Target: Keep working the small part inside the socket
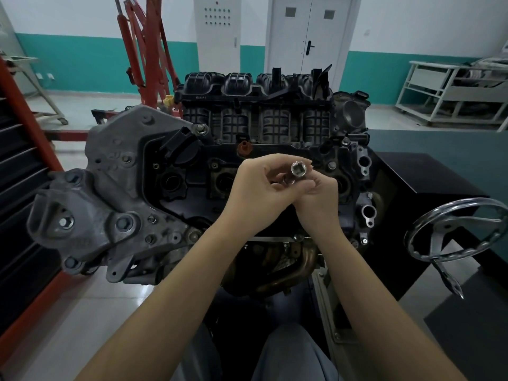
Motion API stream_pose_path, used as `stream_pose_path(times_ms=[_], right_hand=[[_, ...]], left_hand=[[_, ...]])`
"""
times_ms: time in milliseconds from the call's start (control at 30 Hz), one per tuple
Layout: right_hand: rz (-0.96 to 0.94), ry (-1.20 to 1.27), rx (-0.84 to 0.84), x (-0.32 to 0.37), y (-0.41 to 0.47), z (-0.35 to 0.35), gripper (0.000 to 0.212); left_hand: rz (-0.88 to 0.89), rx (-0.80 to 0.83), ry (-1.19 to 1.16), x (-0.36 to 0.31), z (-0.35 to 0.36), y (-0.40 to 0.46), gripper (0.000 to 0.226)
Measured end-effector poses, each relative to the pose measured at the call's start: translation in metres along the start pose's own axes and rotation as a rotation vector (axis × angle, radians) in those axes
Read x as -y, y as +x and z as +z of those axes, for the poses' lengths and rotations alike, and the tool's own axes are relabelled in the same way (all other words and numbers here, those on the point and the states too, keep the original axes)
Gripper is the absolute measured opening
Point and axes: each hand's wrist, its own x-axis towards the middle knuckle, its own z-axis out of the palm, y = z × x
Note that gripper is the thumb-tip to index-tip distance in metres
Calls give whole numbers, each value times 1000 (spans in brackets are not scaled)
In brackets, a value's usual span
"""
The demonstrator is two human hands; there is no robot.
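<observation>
Left hand [264,185] and right hand [316,196] pinching socket [298,168] above engine [192,171] middle, square opening toward camera.

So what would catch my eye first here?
The big engine fills the middle. Right above it, the left hand and right hand meet, pinching a shiny socket with its square hole facing you. A chrome handwheel gleams at the right, and a red hoist stands behind on the left.
</observation>
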Motion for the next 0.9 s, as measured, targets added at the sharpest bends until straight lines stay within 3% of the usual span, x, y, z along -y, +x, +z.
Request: stream_pose_path(times_ms=[133, 300, 500, 667, 900], right_hand=[[-13, 5, 28, 2, -3, 0, 19], [-4, 13, 53, 5, -1, 0, 30], [-26, 8, 14, 1, -3, 1, 17], [1, -45, 47, 5, -1, 3, 28], [-1, -10, 43, 2, 0, 0, 16]], left_hand=[[18, -53, 45, 0, 2, 0, 15], [-4, 52, -95, -1, -3, 2, 20], [31, -28, 67, 0, 0, 1, 13], [2, 104, -59, -1, -5, 1, 24], [33, -42, 52, 1, 1, -1, 20]])
